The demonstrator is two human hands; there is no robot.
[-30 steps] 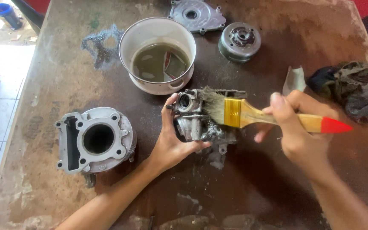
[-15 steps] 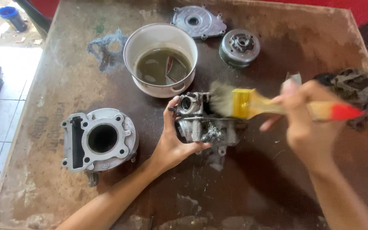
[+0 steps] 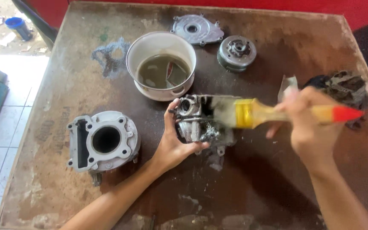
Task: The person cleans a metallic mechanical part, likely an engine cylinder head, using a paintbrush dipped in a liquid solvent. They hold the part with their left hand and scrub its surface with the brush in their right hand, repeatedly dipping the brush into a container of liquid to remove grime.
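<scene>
Your left hand holds the dirty metal part just above the desk, below the white bowl. Your right hand grips the paintbrush, its bristles on the part.

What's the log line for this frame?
left hand: holds carburetor | right hand: paintbrush on it | near: bowl

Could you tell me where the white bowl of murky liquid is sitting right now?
In the head view the white bowl stands on the table left of centre, beside the round metal part and behind the engine part in the left hand.
</scene>
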